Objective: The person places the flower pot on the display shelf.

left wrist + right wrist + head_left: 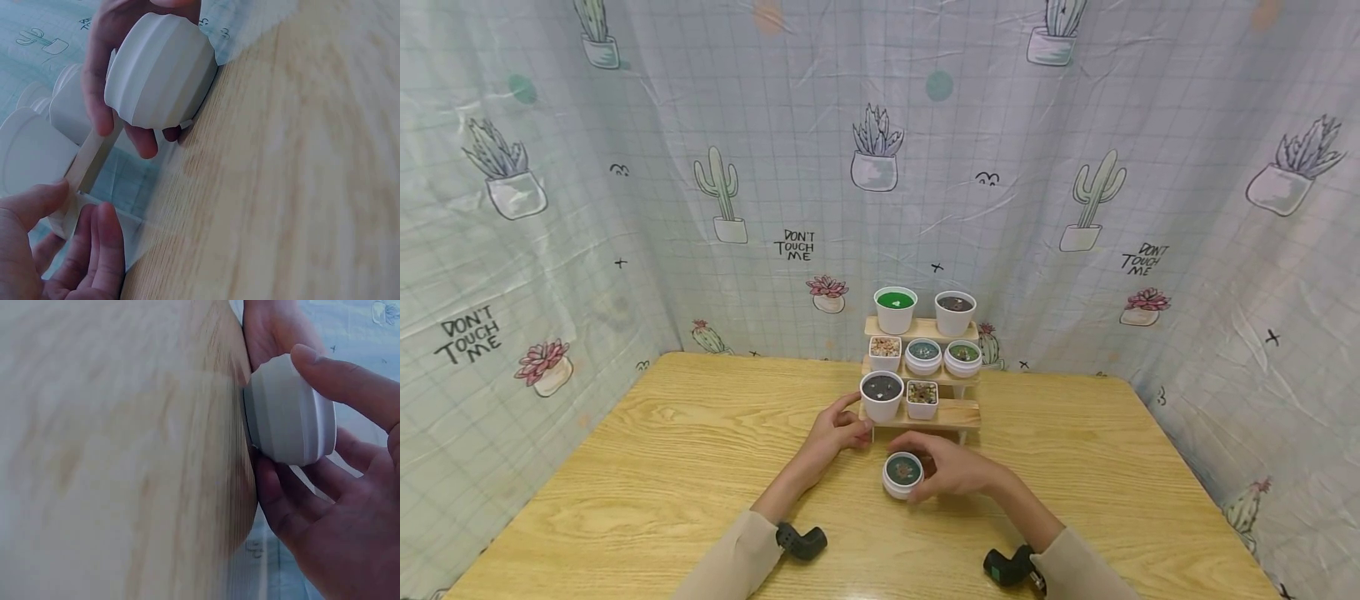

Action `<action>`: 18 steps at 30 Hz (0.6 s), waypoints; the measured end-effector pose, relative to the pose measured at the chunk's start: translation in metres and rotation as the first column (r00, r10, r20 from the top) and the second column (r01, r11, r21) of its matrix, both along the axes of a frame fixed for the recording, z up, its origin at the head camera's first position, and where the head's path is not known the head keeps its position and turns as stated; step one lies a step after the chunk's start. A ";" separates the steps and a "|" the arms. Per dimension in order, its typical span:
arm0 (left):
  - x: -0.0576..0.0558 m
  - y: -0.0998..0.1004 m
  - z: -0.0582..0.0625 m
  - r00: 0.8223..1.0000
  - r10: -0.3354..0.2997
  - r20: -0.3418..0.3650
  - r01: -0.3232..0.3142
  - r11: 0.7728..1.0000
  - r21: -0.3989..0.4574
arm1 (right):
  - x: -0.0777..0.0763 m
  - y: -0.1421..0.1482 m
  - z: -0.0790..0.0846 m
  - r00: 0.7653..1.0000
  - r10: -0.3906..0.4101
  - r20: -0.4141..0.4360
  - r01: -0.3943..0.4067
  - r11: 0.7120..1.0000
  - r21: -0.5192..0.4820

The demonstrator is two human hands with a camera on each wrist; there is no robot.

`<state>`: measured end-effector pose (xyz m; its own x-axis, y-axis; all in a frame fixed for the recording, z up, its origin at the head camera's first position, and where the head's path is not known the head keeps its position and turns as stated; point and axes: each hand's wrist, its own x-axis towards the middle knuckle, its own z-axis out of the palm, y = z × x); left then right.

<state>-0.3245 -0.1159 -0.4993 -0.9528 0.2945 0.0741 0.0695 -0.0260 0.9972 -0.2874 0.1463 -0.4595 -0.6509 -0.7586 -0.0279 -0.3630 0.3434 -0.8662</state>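
A small white round pot (902,472) with a dark green top and a brownish pattern is in front of the tiered wooden stand (958,412). My right hand (952,464) grips this pot from its right side, thumb toward me and fingers around the far side. Ribbed walls of the pot (281,412) show in the right wrist view, close to the table; whether it touches the wood I cannot tell. At the left end of the lowest shelf, my left hand (837,429) pinches the board, its thumb (40,200) above and fingers underneath.
On the lowest shelf stand a dark-topped white pot (882,396) and a square pot (922,400). Behind are a square pot (885,353), two round pots and, on top, a green-filled cup (896,310) and a grey-filled cup (956,313). A patterned curtain (925,208) surrounds the wooden table (700,442).
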 end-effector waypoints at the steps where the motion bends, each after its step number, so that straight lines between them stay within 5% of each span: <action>1: 0.000 0.000 0.000 1.000 0.000 0.000 0.000 1.000 -0.001 | 0.000 0.000 0.000 1.000 0.004 -0.010 -0.004 1.000 0.001; 18: 0.000 0.000 0.001 1.000 0.000 0.000 0.000 1.000 -0.004 | 0.001 -0.003 -0.001 0.999 -0.009 -0.031 0.010 1.000 0.003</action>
<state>-0.3246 -0.1156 -0.4984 -0.9528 0.2949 0.0727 0.0693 -0.0220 0.9974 -0.2865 0.1438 -0.4606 -0.6587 -0.7523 -0.0106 -0.3860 0.3500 -0.8535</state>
